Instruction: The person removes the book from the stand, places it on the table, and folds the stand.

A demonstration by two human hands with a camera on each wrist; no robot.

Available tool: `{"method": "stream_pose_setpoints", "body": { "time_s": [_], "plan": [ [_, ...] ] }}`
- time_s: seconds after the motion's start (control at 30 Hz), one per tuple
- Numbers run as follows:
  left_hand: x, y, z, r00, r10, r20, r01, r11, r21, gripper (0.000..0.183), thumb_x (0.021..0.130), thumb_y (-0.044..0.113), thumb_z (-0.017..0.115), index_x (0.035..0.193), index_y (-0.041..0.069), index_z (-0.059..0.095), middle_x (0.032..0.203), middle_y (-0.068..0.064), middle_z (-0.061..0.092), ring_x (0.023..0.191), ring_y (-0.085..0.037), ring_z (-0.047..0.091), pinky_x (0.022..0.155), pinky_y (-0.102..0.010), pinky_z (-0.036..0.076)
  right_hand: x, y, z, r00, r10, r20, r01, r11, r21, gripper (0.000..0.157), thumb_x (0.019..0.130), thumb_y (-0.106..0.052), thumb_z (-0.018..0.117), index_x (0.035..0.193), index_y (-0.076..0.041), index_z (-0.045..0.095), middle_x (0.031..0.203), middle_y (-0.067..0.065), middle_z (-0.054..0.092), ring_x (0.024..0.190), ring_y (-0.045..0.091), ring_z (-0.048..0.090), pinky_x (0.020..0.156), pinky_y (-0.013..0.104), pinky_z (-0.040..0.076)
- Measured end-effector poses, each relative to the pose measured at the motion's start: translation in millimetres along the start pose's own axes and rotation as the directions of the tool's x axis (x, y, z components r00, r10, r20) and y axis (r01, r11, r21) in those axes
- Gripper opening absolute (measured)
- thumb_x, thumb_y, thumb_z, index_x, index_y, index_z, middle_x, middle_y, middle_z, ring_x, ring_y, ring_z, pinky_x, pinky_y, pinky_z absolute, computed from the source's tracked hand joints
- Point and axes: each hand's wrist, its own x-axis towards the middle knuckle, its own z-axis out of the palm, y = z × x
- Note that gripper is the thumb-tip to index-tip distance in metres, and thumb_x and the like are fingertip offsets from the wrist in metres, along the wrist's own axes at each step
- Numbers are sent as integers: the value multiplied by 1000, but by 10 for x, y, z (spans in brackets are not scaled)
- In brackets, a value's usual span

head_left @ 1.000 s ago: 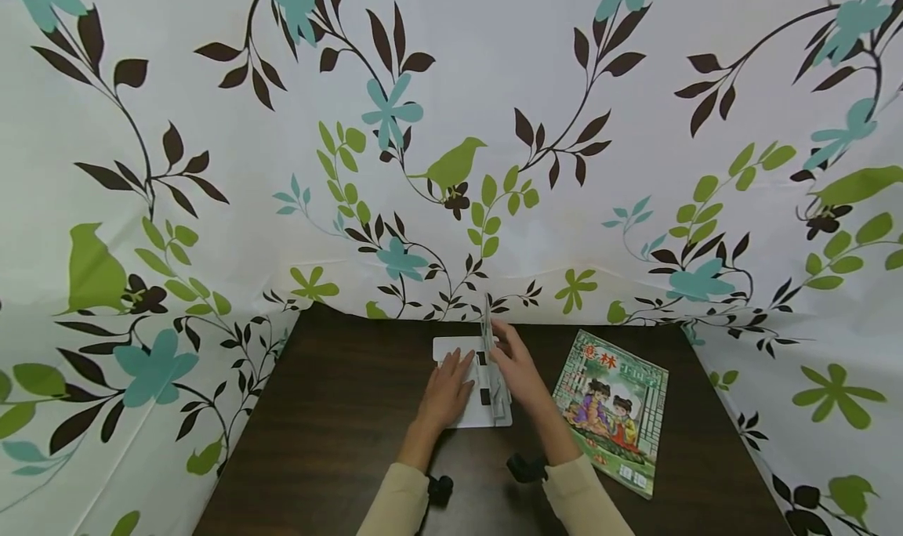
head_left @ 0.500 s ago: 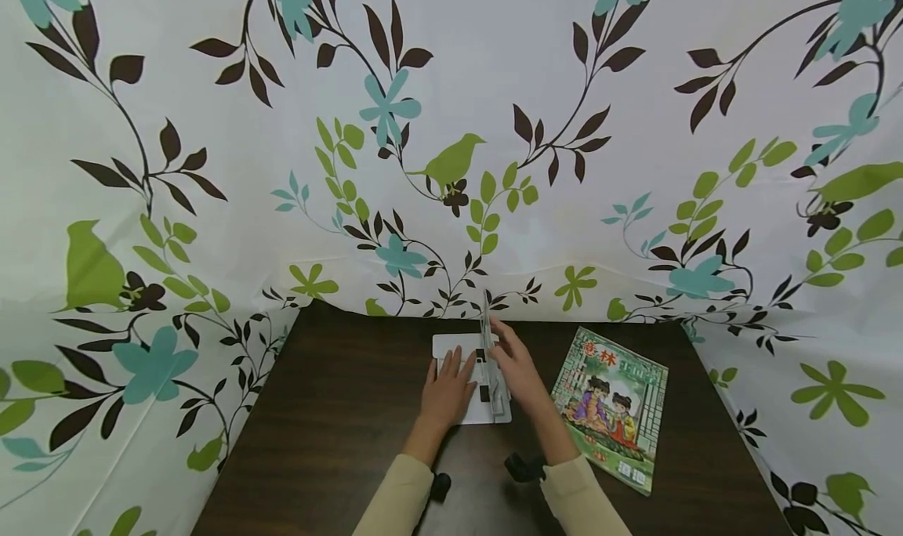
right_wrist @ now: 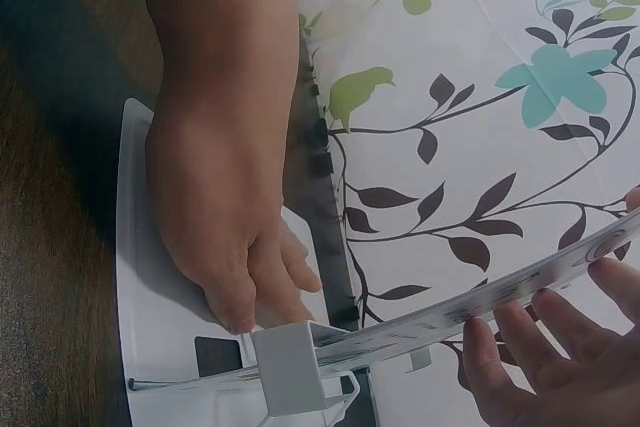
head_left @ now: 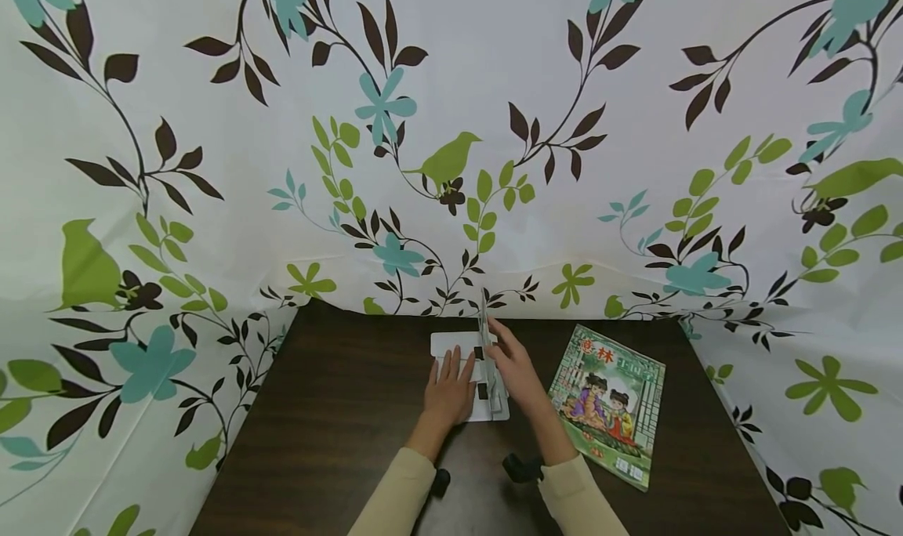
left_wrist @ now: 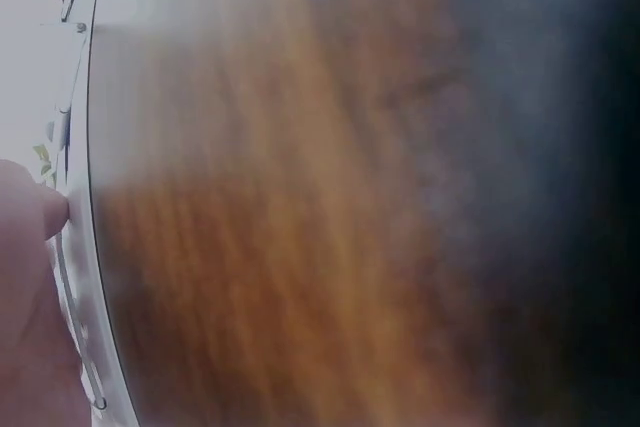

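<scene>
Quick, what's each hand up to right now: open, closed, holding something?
Left hand: open, resting on the white base.
Right hand: holding the thin upright panel, fingertips against its side.

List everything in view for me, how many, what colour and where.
Wood-grain table: one, dark brown, under the hands
Flat rectangular plate: one, white, on the table
Small rectangular patches: two, black, on plate
Thin upright panel: one, pale grey, above plate
Boxy bracket: one, white, beside panel
Illustrated magazine: one, mostly green, right of panel
Patterned cloth: one, mainly white, behind table
Sleeves: two, cream, on arms
Wrist devices: two, black, at wrists
Left hand: one, on plate
Right hand: one, holding panel
</scene>
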Motion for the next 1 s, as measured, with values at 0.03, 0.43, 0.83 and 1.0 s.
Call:
{"method": "stream_pose_setpoints", "body": {
  "time_s": [0.03,0.43,0.83,1.0],
  "plan": [
    [1,0,3,1000,-4,12,4,1000,-4,60,116,35,40,173,22,25,181,-14,19,168,-35,19,134,-57,15,3,3,2,1000,0,0,0,1000,-1,58,112,-7,48,167,-22,41,164,15,48,141,40,56,110,52,49],
    [-10,27,-111,999,-19,28,19,999,-30,58,116,32,41,170,17,32,179,-15,25,166,-36,23,134,-57,18,25,-5,27,1000,-17,-4,17,1000,0,57,112,-7,49,167,-17,41,165,23,45,142,47,53,113,58,48],
    [29,165,-832,990,-8,-143,-39,946,-321,61,118,43,34,170,10,33,177,-19,28,167,-39,20,133,-65,13,33,2,8,1000,18,10,-18,1000,-8,53,112,-11,51,164,-15,44,168,22,43,145,47,52,113,61,48],
    [-26,164,-987,991,11,-136,-70,895,-440,64,119,46,26,172,11,24,179,-12,24,169,-32,13,135,-59,8,21,5,14,999,30,24,-30,1000,-11,53,113,-18,52,165,-13,43,170,22,40,148,48,48,116,64,46]
  ]
}}
